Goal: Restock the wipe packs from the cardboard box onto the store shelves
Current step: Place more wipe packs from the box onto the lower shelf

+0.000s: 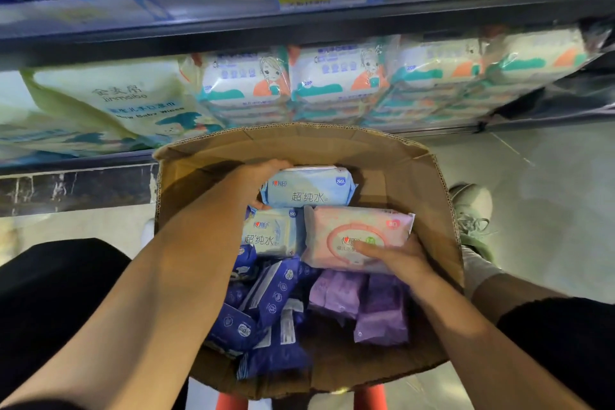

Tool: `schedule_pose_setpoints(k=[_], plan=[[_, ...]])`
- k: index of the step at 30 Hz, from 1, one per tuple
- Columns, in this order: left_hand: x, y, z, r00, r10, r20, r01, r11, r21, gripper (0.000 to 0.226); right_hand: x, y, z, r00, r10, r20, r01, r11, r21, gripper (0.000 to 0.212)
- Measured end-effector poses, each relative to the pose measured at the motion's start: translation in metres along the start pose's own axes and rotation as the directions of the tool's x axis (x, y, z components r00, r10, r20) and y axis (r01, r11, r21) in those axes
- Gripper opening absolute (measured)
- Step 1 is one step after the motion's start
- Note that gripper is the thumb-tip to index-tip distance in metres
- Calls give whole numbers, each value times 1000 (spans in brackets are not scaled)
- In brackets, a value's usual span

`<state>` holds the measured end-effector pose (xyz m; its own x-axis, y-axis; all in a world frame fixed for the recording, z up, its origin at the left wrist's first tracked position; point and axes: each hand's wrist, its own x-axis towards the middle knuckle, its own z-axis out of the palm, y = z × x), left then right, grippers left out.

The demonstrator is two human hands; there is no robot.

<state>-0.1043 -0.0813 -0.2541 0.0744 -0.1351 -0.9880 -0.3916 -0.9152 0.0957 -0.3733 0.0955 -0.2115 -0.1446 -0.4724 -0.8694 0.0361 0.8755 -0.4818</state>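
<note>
Reaching into the open brown cardboard box [416, 176], the left hand [256, 176] grasped a pale blue wipe pack [307, 188], the right hand [396, 258] a pink wipe pack [352, 233]. Both packs lay lengthwise left-to-right, printed faces up, below the stocked metal shelf [299, 27].

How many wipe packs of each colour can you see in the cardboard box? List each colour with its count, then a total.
Light blue packs: 2
Pink pack: 1
Purple packs: 2
Dark blue packs: about 5; they overlap, so the count is unsure
Total: about 10
</note>
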Motion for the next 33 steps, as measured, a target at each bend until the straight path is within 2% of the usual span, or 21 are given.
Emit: schedule_pose_setpoints(k=[2,4,6,9,12,14,17,21,25,30,33], plan=[[-5,1,5,998,-12,60,13,999,-31,62,4,1,-1,1000,3,-7,-3,1000,-10,55],[-25,3,13,993,49,104,-41,996,-77,41,5,0,-1,1000,2,-22,-3,1000,-24,62],[-35,1,17,987,88,137,-75,993,-95,31,1,-3,-1,999,-3,-37,2,1000,-28,58],[-43,-3,16,975,85,204,-50,985,-168,31,-3,-2,0,998,-17,-63,15,999,-37,62],[-47,-1,14,968,80,236,-50,990,-131,41,-6,-1,3,996,-16,-87,12,999,-48,64],[-55,4,16,970,74,232,-56,995,-83,40,-8,-3,5,994,-25,-108,19,998,-57,63],[-58,11,25,985,91,144,-88,996,-25,27,-8,-3,8,992,-26,-119,17,997,-75,71],[-44,9,30,991,62,115,-53,996,-76,58,-6,-8,5,997,6,-80,-13,996,-86,67],[-45,6,33,991,78,104,-63,988,-138,52,-8,-12,4,999,15,-48,-22,990,-140,65],[-69,1,37,983,186,5,-185,980,-74,55,-26,-23,4,995,52,80,-39,987,-159,49],[-87,-6,31,927,344,-148,-345,938,20,71,-34,-25,9,996,-1,89,18,981,-194,48]])
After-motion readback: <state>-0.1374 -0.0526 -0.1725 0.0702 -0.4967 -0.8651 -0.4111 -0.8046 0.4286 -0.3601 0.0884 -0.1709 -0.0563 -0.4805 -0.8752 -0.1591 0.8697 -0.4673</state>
